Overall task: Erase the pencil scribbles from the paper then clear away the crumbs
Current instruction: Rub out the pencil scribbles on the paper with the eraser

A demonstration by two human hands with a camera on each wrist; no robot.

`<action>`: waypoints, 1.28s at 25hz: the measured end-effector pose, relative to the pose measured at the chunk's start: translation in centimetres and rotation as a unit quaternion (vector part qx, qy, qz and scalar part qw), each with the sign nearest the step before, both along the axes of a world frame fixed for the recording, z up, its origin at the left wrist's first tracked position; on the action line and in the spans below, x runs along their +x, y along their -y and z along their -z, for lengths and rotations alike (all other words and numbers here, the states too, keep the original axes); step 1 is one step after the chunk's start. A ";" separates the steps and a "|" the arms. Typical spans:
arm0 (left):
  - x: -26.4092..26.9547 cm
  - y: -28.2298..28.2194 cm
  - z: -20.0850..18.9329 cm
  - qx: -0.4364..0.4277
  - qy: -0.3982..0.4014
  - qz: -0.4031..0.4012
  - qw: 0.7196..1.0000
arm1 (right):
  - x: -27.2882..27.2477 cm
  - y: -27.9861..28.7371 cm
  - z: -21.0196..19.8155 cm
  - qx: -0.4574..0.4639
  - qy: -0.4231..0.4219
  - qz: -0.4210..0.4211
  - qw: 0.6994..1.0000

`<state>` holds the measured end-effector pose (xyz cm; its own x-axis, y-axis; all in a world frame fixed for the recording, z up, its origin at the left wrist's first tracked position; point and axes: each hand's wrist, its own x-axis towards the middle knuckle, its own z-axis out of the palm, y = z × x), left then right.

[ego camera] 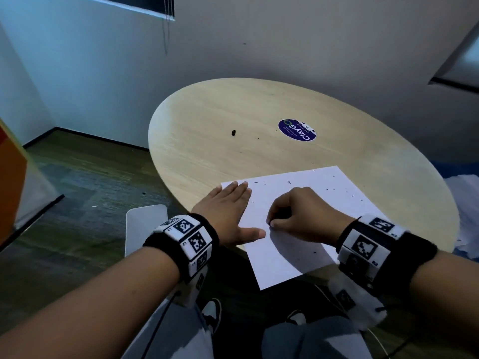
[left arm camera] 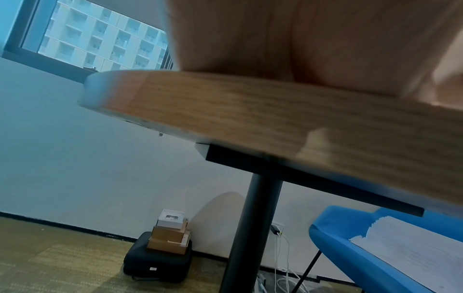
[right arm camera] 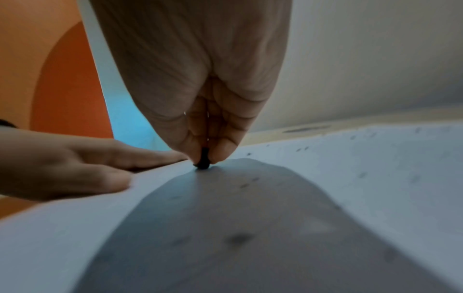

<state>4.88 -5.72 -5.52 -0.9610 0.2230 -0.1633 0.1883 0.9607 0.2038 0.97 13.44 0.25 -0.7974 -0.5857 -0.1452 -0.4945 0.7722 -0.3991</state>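
Note:
A white sheet of paper lies at the near edge of the round wooden table, its near corner hanging over the rim. My left hand lies flat with straight fingers on the paper's left edge. My right hand pinches a small dark eraser between thumb and fingers, its tip touching the paper. Dark crumbs are scattered over the sheet's far half. In the right wrist view the left hand rests flat beside the eraser. No scribbles are plainly visible.
A small dark lump and a round blue sticker sit farther back on the table. A blue chair with papers stands to the right. Boxes on a black case stand by the wall, beside the table's black post.

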 end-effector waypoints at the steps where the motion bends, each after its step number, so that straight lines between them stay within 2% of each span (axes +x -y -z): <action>1: 0.0 0.0 0.1 0.002 -0.003 0.001 1.000 | 0.2 0.5 0.0 0.004 0.002 -0.016 1.000; 5: -0.1 -0.1 0.2 0.006 -0.005 -0.003 1.000 | -2.4 0.1 -0.5 0.021 -0.044 0.074 0.996; 6: 0.0 -0.1 0.2 0.006 -0.005 -0.002 1.000 | -2.5 0.3 -0.5 0.020 -0.045 0.074 0.996; 9: 0.0 0.0 0.2 0.008 -0.009 0.000 1.000 | 0.0 2.2 -0.2 0.010 -0.006 -0.005 1.000; 11: 0.0 0.0 0.3 0.011 -0.010 0.000 1.000 | 0.7 2.7 -0.2 0.013 0.007 -0.023 1.000; 17: -0.2 0.0 0.1 0.001 0.012 0.006 1.000 | -2.9 -0.8 -0.2 0.029 -0.033 0.100 0.994; 20: -0.8 0.4 -0.3 -0.018 0.029 0.026 0.999 | -4.0 -3.3 -1.1 -0.022 -0.018 0.168 0.985; 24: -2.3 0.7 -2.3 -0.020 0.058 0.046 0.997 | -5.4 -7.9 -3.1 -0.160 -0.008 0.269 0.950; 27: -3.1 0.9 -3.4 -0.008 0.085 0.032 0.996 | -6.3 -8.9 -3.5 -0.182 0.002 0.271 0.945; 32: -8.3 1.0 -4.5 -0.064 0.130 0.068 0.987 | -11.3 -7.5 -4.9 -0.160 -0.040 0.237 0.958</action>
